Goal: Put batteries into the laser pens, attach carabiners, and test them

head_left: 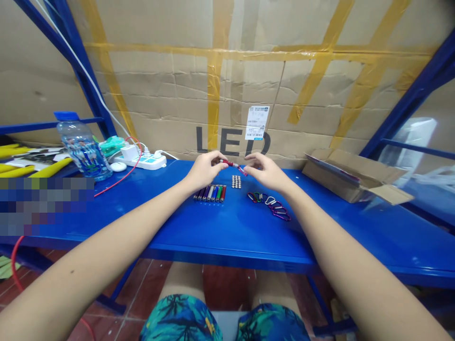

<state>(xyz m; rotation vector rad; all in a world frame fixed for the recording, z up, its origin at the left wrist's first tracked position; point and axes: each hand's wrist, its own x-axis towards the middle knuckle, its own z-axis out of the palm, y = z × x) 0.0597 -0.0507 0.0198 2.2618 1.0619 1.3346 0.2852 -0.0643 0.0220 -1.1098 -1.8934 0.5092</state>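
Note:
My left hand (205,169) is closed in a pinch on a small red metal tube (229,163) that looks like a mini flashlight. At the tube's right end hangs a pinkish-red carabiner (243,171), pinched by the fingers of my right hand (265,171). Whether the two are linked is too small to tell. Below my left hand, several slim tubes (213,193) in purple, silver, blue, green and red lie side by side. Small silver button cells (236,182) stand in a tight grid between my hands. Coloured carabiners (273,205) form a curved line under my right wrist.
On the blue table (227,232), a water bottle (83,149) and a white power strip (147,161) with a red cable (132,169) are at the left. An open cardboard box (330,180) sits right. Large taped cardboard (170,94) forms the back.

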